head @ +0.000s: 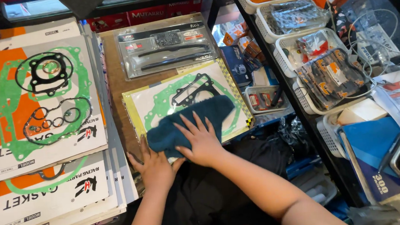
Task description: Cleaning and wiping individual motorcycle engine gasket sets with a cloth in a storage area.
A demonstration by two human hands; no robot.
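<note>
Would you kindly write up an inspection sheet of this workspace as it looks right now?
Surface: brown cardboard-covered counter, mostly covered.
Job's things: dark teal fuzzy cloth lies on a clear-wrapped gasket sheet with a yellow border.
Clutter: stacked orange-and-white gasket cards at left; a clear blister pack of black parts behind.
Hands: right hand flat on the cloth; left hand at the cloth's near edge.
Cables: thin grey wire loops on the right shelf.
Surroundings: white plastic baskets of bagged parts on the right shelf.
</note>
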